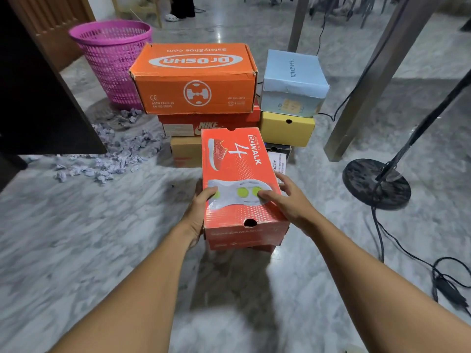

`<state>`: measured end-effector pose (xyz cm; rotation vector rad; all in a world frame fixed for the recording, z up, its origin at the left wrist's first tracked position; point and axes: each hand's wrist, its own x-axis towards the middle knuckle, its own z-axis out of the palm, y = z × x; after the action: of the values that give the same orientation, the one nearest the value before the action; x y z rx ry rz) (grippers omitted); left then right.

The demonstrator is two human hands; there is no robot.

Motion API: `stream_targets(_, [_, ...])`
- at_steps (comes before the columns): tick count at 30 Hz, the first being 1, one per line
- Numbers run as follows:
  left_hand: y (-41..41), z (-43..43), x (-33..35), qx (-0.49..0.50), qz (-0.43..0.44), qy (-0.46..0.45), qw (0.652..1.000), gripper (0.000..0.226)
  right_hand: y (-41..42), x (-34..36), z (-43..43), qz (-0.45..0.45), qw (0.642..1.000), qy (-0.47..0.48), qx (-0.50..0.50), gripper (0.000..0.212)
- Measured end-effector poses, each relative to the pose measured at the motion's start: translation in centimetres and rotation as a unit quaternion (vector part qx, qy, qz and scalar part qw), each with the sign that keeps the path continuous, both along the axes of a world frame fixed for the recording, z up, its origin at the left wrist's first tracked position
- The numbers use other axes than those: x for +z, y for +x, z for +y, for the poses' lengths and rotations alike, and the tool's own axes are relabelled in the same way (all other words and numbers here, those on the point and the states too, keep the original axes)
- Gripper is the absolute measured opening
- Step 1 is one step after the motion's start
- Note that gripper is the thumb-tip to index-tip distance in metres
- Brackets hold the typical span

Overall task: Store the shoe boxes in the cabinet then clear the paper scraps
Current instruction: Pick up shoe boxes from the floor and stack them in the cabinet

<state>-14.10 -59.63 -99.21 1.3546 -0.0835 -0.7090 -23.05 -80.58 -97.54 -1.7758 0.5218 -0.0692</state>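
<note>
A person's left grip and right grip clasp opposite sides of a red shoe box, thumbs on its lid; stacked boxes stand just behind it.

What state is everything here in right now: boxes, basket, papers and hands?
Red Skechers cardboard shoe box: lid closed, held at both sides.
Left hand: grips the box's left side.
Right hand: holds its right side.
Orange cardboard shoe box: closed, stacked uppermost.
Pink plastic basket: upright.
Crumpled paper scraps: scattered on floor.
</note>
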Motion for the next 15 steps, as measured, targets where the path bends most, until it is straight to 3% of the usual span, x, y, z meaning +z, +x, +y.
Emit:
stream_targets(5, [1.1, 4.3, 0.5, 0.034, -0.035, 0.022, 0.999, 0.058, 2.3, 0.9, 2.7, -0.014, 0.997, 0.019, 0.068, 0.068])
stream_targets(15, [2.8, 14.0, 5.1, 0.223, -0.143, 0.060, 0.962, 0.034, 9.3, 4.6, 12.0, -0.084, 0.972, 0.041, 0.214, 0.084])
